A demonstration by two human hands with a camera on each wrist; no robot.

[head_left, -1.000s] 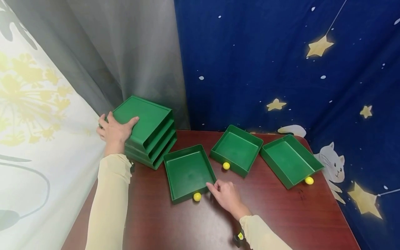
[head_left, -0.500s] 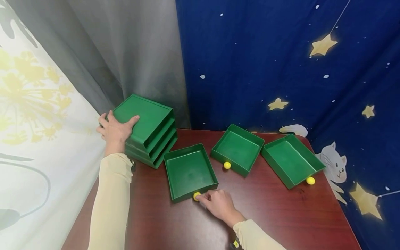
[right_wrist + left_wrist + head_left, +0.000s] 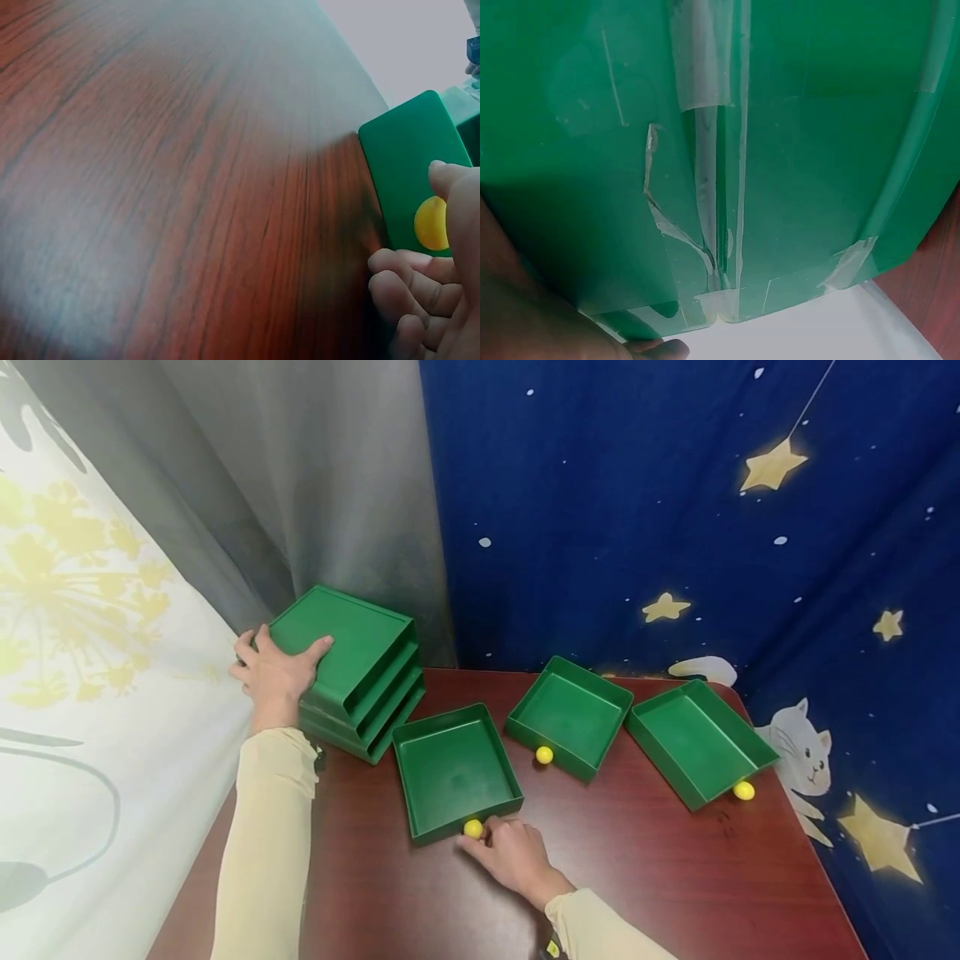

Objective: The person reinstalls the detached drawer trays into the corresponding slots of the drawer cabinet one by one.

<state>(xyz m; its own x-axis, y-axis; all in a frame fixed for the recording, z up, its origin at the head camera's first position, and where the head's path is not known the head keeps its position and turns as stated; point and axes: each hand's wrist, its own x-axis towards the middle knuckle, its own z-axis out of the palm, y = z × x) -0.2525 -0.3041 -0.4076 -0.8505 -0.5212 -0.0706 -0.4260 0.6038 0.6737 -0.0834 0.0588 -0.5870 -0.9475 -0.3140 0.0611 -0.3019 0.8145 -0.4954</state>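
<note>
My left hand (image 3: 279, 677) rests on the top left edge of a green drawer cabinet (image 3: 356, 639), fingers spread and thumb lying across the top. Taped green panels (image 3: 810, 165) fill the left wrist view. My right hand (image 3: 517, 856) is at the front of the nearest green drawer (image 3: 453, 777), which lies out on the table. Its thumb and fingers stand on either side of the yellow knob (image 3: 472, 829). In the right wrist view a gap shows between thumb and knob (image 3: 431, 223); finger contact cannot be told.
Two more green drawers, one in the middle (image 3: 570, 714) and one at the right (image 3: 697, 743), lie on the dark red table (image 3: 675, 877), each with a yellow knob. Open slots face right on the cabinet. Grey and starry blue curtains (image 3: 555, 527) hang behind.
My right hand has moved left from the drawer's right corner to its yellow knob, with the thumb now just beyond the knob's left side. The left hand, cabinet and drawers have stayed put.
</note>
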